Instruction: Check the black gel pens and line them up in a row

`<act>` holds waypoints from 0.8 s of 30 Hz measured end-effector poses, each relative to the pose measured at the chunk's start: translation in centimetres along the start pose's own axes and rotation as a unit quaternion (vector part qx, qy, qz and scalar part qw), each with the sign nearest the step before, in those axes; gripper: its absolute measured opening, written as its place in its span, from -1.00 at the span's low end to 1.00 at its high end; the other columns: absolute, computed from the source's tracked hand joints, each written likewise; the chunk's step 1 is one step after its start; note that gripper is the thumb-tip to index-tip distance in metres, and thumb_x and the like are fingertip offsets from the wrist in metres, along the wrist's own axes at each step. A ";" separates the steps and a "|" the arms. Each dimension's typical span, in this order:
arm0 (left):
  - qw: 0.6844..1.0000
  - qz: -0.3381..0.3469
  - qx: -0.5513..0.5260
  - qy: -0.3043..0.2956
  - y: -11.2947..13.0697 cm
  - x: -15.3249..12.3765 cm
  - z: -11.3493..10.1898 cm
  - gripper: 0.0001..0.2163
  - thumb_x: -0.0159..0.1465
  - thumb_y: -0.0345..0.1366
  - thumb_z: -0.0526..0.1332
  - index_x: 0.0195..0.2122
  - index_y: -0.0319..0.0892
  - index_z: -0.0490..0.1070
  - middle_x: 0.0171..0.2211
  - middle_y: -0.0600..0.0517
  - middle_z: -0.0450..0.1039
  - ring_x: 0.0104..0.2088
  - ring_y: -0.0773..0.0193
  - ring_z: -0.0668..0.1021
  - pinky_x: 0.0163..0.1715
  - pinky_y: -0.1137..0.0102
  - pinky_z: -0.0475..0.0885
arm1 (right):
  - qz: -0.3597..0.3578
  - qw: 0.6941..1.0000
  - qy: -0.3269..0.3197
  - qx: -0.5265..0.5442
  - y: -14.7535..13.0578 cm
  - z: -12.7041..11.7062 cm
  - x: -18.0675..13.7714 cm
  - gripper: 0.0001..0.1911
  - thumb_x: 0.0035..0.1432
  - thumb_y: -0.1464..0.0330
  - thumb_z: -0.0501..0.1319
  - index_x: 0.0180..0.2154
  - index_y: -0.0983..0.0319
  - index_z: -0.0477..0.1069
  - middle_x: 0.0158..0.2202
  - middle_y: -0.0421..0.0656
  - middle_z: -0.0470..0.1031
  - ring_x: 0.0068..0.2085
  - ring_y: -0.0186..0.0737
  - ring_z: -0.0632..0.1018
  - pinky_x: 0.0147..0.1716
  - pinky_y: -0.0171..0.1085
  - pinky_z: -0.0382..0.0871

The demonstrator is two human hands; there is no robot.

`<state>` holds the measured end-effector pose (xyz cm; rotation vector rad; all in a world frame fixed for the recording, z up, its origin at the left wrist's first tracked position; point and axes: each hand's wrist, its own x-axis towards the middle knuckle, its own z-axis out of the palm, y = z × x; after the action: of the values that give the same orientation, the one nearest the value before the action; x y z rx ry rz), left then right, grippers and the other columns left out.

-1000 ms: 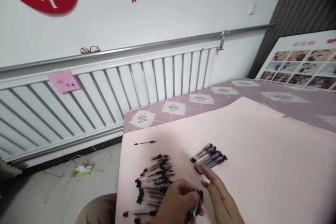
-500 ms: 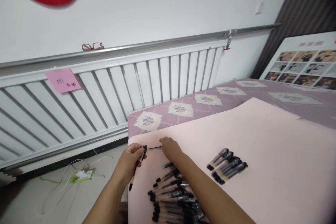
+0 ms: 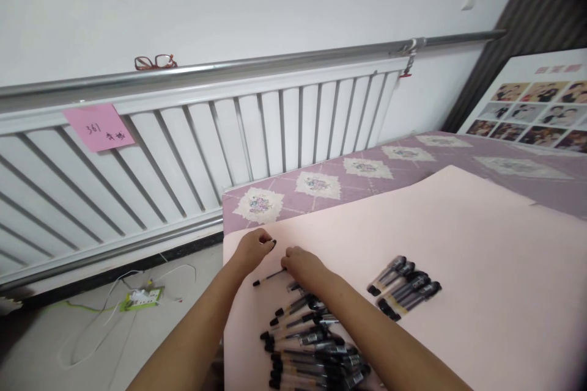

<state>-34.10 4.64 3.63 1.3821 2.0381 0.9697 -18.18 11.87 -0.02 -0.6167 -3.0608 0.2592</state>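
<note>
In the head view, both hands work close together near the left end of a pale pink surface point(image 3: 481, 269). The left hand point(image 3: 252, 252) has its thumb and fingers drawn together, pinching a small dark-tipped object point(image 3: 274, 244); the rest of that object is hidden by the fingers. The right hand point(image 3: 305, 267) lies palm down with its fingers bent, the fingertips at the right end of a single pen point(image 3: 270, 277). The fingers cover that end, so whether they grip it or only touch it cannot be told. The pen lies slantwise, its black end toward the left edge.

Below the right hand and beside its forearm, a heap of clear-barrelled black pens point(image 3: 316, 338) overlaps in a rough column, most with black ends toward the left. Well apart on the other side of the forearm, a smaller group of similar pens point(image 3: 415, 281) lies side by side, slanted up to the right.

Behind the pink area runs a purple cloth point(image 3: 293, 212) with pale diamond motifs. Beyond it stands a white radiator point(image 3: 270, 128) bearing a pink note point(image 3: 98, 128) marked 361. Glasses point(image 3: 158, 62) sit along the metal pipe point(image 3: 275, 64) above. A power strip point(image 3: 144, 298) lies on the floor, and a photo board point(image 3: 532, 107) leans at right.
</note>
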 end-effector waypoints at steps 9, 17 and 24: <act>0.978 0.054 0.190 -0.068 0.3 -0.2 6.0 -0.89 0.11 -0.37 0.13 -0.35 -0.16 0.43 -0.35 0.03 0.47 -0.30 0.25 0.47 -0.28 0.41 0.30 | 0.003 0.999 0.015 0.036 -0.1 -1.6 -4.0 -0.76 0.10 0.45 0.10 -0.18 0.21 0.44 -0.24 -0.08 0.45 -0.17 -0.14 0.42 -0.22 -0.27 0.27; 0.951 0.095 0.286 -0.070 0.8 -2.3 7.0 -0.86 0.22 -0.34 0.06 -0.27 -0.14 0.39 -0.22 -0.02 0.37 -0.15 0.18 0.40 -0.18 0.36 0.27 | 0.046 0.992 0.066 0.100 1.0 -3.6 -11.0 -0.78 0.15 0.42 0.06 -0.19 0.19 0.41 -0.24 -0.10 0.44 -0.17 -0.19 0.45 -0.18 -0.28 0.31; 0.943 0.107 0.305 -0.074 0.7 -3.1 7.0 -0.85 0.24 -0.32 0.06 -0.20 -0.12 0.36 -0.16 -0.01 0.34 -0.10 0.21 0.36 -0.09 0.38 0.23 | 0.081 0.975 0.115 0.172 0.9 -3.3 -18.8 -0.74 0.19 0.38 0.00 -0.15 0.14 0.40 -0.20 -0.09 0.47 -0.17 -0.16 0.48 -0.19 -0.21 0.37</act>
<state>-27.45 3.87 -0.20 1.9534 2.1972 0.2839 -0.37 6.01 3.55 -0.8065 -2.6574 0.6514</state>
